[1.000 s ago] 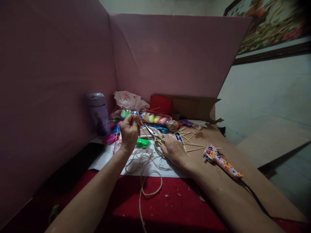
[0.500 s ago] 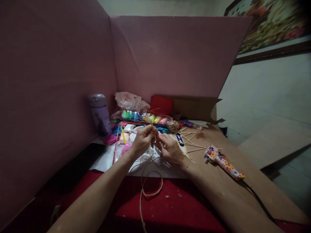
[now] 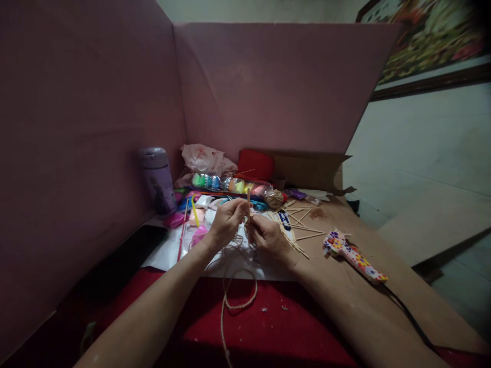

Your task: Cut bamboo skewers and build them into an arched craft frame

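My left hand [image 3: 229, 221] is closed in a pinch, thumb and fingertips pressed together at the middle of the work surface. Close beside it, my right hand [image 3: 267, 236] is also closed. A short, thin wooden stick [image 3: 248, 195] stands upright between the fingertips and rises just above them. Jute twine [image 3: 241, 307] hangs in loose loops below the hands, over white paper [image 3: 215, 266] and down onto red cloth. My fingers hide where twine and stick meet.
Bamboo sticks [image 3: 307, 230] lie to the right, near a flower-patterned glue gun [image 3: 355, 255] with a black cord. A twine ball [image 3: 274, 198] and a tray of colored clay [image 3: 230, 184] sit behind. At left are a purple bottle [image 3: 157, 181] and a dark flat object [image 3: 126, 255].
The stick between my fingertips now stands more upright and shows more clearly. My hands have shifted slightly; the loops of twine below lie almost the same.
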Demonstrator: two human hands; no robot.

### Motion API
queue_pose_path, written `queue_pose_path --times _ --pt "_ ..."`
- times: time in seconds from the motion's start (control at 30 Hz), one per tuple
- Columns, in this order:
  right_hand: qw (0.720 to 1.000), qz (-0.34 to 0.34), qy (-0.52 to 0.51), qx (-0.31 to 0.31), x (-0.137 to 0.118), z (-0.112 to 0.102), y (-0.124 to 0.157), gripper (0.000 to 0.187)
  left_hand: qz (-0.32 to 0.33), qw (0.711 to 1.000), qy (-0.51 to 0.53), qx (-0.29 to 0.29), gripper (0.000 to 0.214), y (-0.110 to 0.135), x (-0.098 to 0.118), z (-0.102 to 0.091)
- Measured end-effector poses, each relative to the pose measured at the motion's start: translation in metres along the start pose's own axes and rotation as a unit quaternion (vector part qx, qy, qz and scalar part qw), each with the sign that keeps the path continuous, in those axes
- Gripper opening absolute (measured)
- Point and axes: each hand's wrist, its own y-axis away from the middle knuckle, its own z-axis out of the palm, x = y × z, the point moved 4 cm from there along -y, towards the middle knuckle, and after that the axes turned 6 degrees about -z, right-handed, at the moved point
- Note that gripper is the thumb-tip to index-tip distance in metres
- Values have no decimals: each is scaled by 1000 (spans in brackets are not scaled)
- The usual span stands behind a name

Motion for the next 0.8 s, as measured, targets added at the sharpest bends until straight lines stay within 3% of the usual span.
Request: queue_pose_path --times 0.13,0.23,0.37,0.57,0.7,0.8 --pt "1000 1 -24 1 0 0 0 22 -6 999 -39 19 29 -2 -7 -2" --pt "999 3 -39 6 1 1 0 24 -12 995 -77 69 20 -7 -11 -10" --pt "999 -2 -36 18 1 2 1 23 -32 968 -213 128 16 -15 -4 -25" --pt "999 -21 -30 20 -3 1 1 24 -136 874 -461 65 20 -20 2 -60" --pt "999 -28 -9 16 -3 1 1 20 -221 783 -581 29 26 -5 2 -87" --pt "999 -37 3 13 -3 2 1 17 -269 732 -626 -8 32 10 2 -94"
